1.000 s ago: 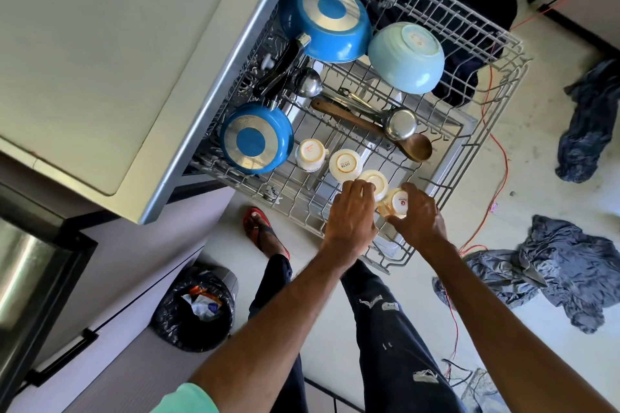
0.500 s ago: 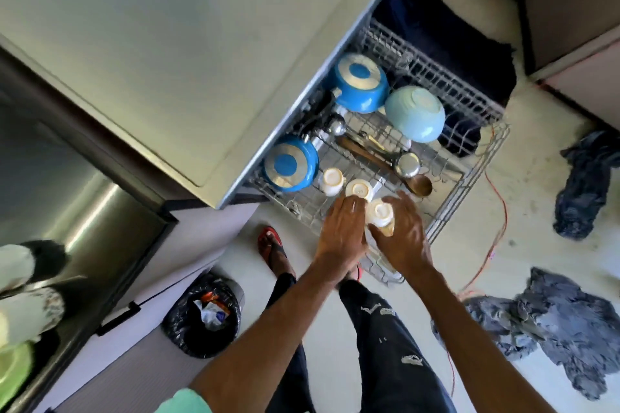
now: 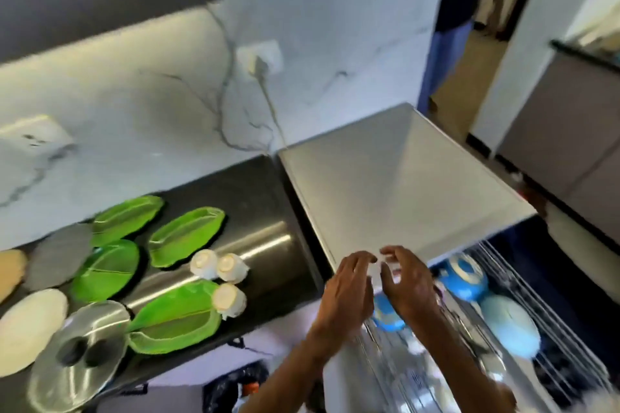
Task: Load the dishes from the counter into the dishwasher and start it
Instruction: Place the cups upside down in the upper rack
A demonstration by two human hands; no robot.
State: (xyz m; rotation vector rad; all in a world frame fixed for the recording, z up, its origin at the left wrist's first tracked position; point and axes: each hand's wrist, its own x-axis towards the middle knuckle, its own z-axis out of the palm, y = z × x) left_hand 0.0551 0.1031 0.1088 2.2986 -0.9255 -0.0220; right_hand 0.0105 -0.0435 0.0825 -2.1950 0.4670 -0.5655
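My left hand point(image 3: 349, 292) and my right hand point(image 3: 411, 282) hover empty, fingers spread, over the front edge of the dishwasher top point(image 3: 396, 184). Below them the pulled-out wire rack point(image 3: 563, 355) holds two blue pans point(image 3: 464, 280) and a pale blue bowl point(image 3: 510, 325), all blurred. On the dark counter point(image 3: 268, 245) to the left lie several green leaf-shaped plates point(image 3: 184, 235), three small white cups point(image 3: 216, 265) upside down, a white plate point(image 3: 30, 329), a grey plate point(image 3: 58, 260) and a steel lid point(image 3: 77, 352).
A marble wall with a socket and plugged cable point(image 3: 260, 59) backs the counter. A black bin bag point(image 3: 235, 389) sits on the floor below. A doorway point(image 3: 469, 43) opens at the upper right, beside grey cabinets point(image 3: 570, 131).
The view has swung up and left from the rack to the counter. Both hands have let go of the white cups in the rack and risen, empty.
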